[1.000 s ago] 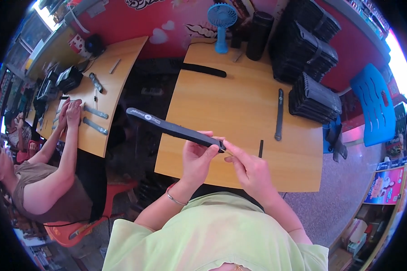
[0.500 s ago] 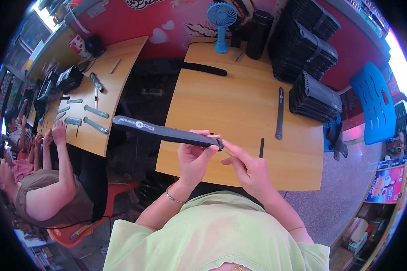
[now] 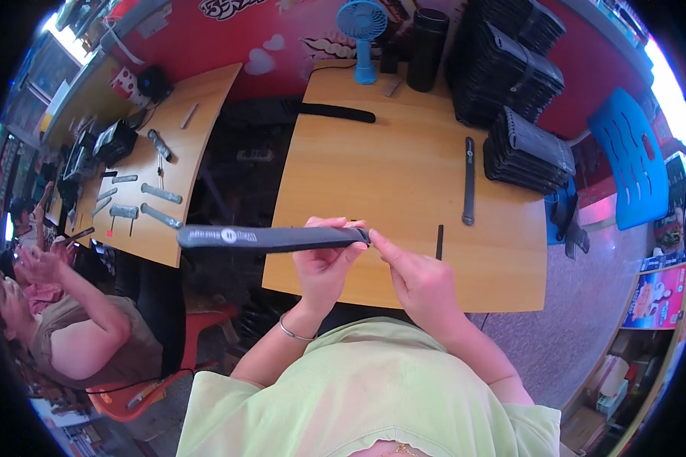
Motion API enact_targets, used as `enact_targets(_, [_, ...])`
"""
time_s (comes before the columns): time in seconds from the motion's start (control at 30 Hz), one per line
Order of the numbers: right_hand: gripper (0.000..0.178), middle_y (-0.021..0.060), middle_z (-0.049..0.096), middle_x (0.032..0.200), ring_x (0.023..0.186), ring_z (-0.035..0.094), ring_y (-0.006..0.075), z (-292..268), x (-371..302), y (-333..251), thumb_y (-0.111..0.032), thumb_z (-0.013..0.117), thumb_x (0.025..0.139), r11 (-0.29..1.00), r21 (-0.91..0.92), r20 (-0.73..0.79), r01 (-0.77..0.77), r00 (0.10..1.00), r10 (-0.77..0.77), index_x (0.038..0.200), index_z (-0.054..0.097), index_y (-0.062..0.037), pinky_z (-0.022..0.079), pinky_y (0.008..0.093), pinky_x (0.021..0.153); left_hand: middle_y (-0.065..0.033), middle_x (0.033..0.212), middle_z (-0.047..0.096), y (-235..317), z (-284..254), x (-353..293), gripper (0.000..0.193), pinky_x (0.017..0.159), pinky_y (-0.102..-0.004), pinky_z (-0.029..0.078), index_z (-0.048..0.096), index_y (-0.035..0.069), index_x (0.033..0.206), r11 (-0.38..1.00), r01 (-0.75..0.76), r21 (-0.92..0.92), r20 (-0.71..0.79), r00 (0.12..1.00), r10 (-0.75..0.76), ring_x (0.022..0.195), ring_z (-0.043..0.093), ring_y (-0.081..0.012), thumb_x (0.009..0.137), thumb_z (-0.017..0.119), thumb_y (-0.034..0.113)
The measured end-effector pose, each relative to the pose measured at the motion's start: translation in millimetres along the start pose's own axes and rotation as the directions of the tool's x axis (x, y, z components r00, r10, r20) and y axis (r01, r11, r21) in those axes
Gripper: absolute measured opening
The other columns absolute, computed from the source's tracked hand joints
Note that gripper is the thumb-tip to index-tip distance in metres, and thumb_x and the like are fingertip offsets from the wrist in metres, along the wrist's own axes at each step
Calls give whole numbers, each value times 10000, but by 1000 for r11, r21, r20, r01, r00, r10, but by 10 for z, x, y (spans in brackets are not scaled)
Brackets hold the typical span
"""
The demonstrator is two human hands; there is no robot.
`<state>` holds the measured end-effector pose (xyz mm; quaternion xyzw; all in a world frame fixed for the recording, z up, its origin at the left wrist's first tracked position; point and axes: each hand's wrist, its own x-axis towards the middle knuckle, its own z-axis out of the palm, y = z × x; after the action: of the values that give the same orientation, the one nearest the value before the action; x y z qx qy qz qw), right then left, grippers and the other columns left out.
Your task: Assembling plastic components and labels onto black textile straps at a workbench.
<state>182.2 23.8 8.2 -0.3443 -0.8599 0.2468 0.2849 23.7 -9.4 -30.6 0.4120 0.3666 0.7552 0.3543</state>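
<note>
A long grey strap (image 3: pixel 259 238) with a rounded left end and pale print is held level above the near part of the table. My left hand (image 3: pixel 322 266) grips it near its right end, thumb below and fingers behind. At that end, my right hand (image 3: pixel 423 283) is closed, its fingertips pinching the tip; what exactly lies between them is too small to make out. A short thin black strip (image 3: pixel 439 242) lies on the table just beyond my right hand. Farther right rests another grey strap (image 3: pixel 469 183), lengthwise.
On the wooden table (image 3: pixel 373 167) lies a black strap (image 3: pixel 335 112) at far left. A blue fan (image 3: pixel 363 38), a black bottle (image 3: pixel 427 49) and stacked dark straps (image 3: pixel 526 152) stand along the back. Left, a co-worker (image 3: pixel 91 327) sits by another table (image 3: pixel 194 160); right is a blue chair (image 3: pixel 629 160).
The strap has turned nearer to level, its free left end dropping. My right-hand fingers have bunched closer at its tip. The co-worker's arm has lifted off the other table.
</note>
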Motion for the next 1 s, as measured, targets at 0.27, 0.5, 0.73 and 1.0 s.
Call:
enact_targets(0.27, [505, 74, 668, 784, 615, 634, 206, 92, -33, 24, 34, 605, 776, 946, 298, -19, -126, 990, 138, 1240, 563, -158, 489, 312, 543, -48, 997, 517, -22, 12, -50, 353, 840, -286, 527, 507, 6, 1108, 993, -32, 118, 2, 1000, 32, 1021, 610, -228, 798, 656, -74])
enact_targets(0.5, [491, 70, 658, 807, 621, 622, 211, 37, -1, 60, 4, 590, 812, 993, -88, -41, 73, 996, -76, 1264, 540, -180, 496, 306, 563, -75, 982, 609, -3, 10, -38, 334, 858, -301, 512, 494, 20, 1130, 958, 246, -149, -68, 964, -258, 1019, 610, -229, 832, 636, -37])
enact_targets(0.73, [423, 28, 659, 727, 482, 453, 51, 91, 23, -6, -16, 458, 919, 690, 636, 215, -345, 938, 271, 1322, 472, -143, 368, 204, 472, -79, 1012, 550, 9, 100, -17, 321, 838, -294, 511, 505, 23, 1100, 993, -35, 116, -55, 998, 42, 1007, 605, -223, 820, 646, -46])
enact_targets(1.0, [395, 52, 655, 764, 531, 443, 33, 214, 57, 6, -69, 410, 964, 452, 809, 270, -375, 921, 281, 1349, 430, -155, 353, 183, 500, -113, 999, 525, -52, 57, 47, 299, 815, -323, 514, 526, 26, 1053, 876, -273, 398, 36, 959, 283, 961, 607, -245, 799, 675, -23])
